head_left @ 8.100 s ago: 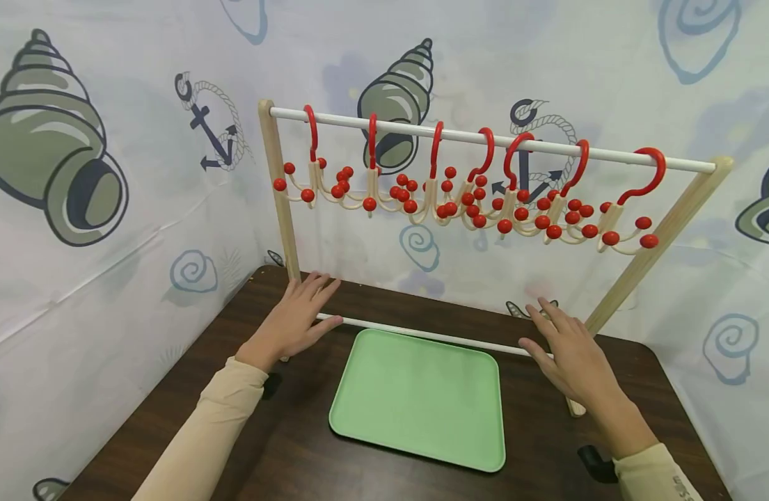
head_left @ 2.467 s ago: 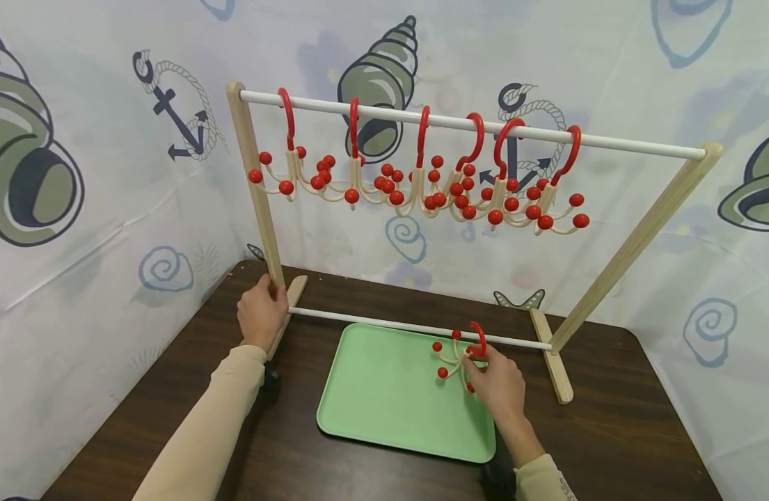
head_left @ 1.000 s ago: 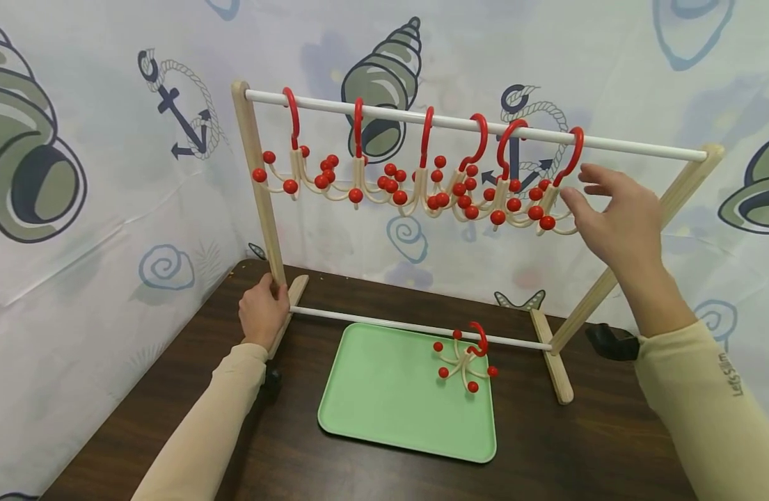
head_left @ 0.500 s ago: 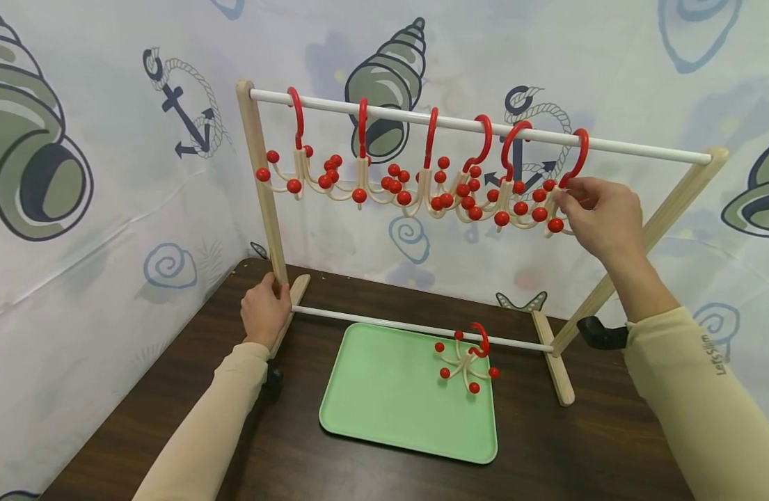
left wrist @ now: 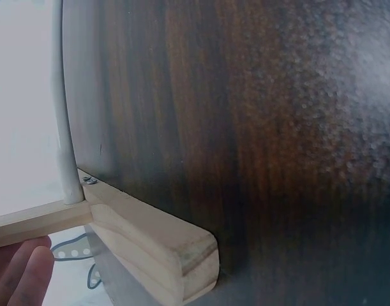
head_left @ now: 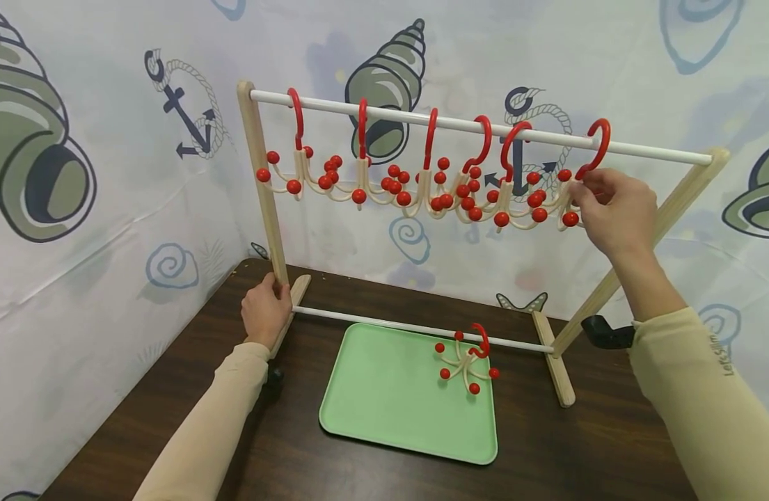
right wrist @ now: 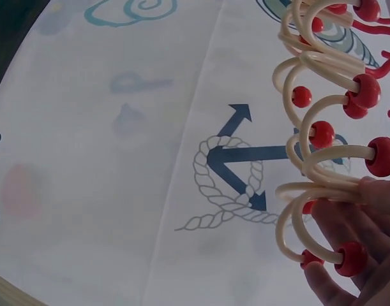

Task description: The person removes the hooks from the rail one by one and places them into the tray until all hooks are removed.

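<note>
My right hand [head_left: 622,212] pinches the beige neck of the rightmost hanger [head_left: 565,202], which has curved arms tipped with red balls. Its red hook stands higher over the white top rod [head_left: 656,151] than the other hooks do. In the right wrist view, fingers [right wrist: 354,236] lie among the hanger's arms. Several similar red-hooked hangers [head_left: 362,167] hang along the rod to the left. My left hand [head_left: 266,313] grips the rack's left wooden post [head_left: 263,174] low down; the left wrist view shows fingertips [left wrist: 34,274] against this post. Another hanger [head_left: 465,363] lies on the green tray [head_left: 384,410].
The rack's lower white rod [head_left: 371,321] runs just behind the tray. Wooden feet [head_left: 561,376] support the rack on the dark wooden table [head_left: 296,445]. A patterned cloth backdrop [head_left: 334,62] rises close behind. The neighbouring hanger [head_left: 505,198] is close to the held one.
One hanger went from the rod's right end to the tray. My right hand then rose to the rightmost remaining hanger, pinched it and lifted it slightly rightward. My left hand took hold of the post.
</note>
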### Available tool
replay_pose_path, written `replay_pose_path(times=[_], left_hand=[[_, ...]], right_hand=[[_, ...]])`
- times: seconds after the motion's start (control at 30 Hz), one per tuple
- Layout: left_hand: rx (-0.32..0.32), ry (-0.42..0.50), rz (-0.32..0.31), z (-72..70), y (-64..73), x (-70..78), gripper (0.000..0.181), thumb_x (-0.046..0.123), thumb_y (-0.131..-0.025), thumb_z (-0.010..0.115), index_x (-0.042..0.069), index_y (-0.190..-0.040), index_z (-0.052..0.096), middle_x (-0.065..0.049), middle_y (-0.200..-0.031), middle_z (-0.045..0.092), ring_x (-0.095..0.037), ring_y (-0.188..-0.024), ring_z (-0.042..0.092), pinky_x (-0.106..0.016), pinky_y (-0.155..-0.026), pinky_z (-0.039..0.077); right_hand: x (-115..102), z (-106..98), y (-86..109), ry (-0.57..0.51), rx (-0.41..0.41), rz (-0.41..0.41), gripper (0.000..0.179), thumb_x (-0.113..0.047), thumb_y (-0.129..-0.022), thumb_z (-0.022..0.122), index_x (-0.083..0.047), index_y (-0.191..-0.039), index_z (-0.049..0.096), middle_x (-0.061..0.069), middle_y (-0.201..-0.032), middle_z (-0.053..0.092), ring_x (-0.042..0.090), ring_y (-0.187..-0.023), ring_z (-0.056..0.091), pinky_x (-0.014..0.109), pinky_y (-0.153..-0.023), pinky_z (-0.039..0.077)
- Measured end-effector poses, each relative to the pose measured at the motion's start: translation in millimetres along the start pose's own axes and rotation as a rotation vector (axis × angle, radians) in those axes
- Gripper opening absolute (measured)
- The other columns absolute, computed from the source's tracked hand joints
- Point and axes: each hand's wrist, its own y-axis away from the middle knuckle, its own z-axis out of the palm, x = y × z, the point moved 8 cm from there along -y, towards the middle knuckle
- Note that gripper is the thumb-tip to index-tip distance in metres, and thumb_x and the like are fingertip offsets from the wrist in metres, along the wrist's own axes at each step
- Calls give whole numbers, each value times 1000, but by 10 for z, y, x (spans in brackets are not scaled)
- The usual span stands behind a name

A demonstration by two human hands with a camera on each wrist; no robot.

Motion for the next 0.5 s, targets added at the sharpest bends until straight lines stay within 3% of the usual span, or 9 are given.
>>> replay_pose_path(times=[0.27,0.5], left_hand=[[3,0,-4,7,-3,-48,15,20,-91,63,6,-92,60,-17,-74,64,-49,-72,62,-60,-61,44],[0,1,-4,23,-10,-27,15,20,-91,64,5,-92,60,-17,-75,64,-48,-71,61,-60,-62,44]], right_hand=[[2,-173,6,-38,84,-35,41,-37,-97,58,-8,-126,66,17,-112,69,-4,-75,52,8,-61,40],[93,-326,70,-49,116,13,42,-37,-96,60,-10,-127,66,17,-115,68,-7,-77,52,8,-64,40]])
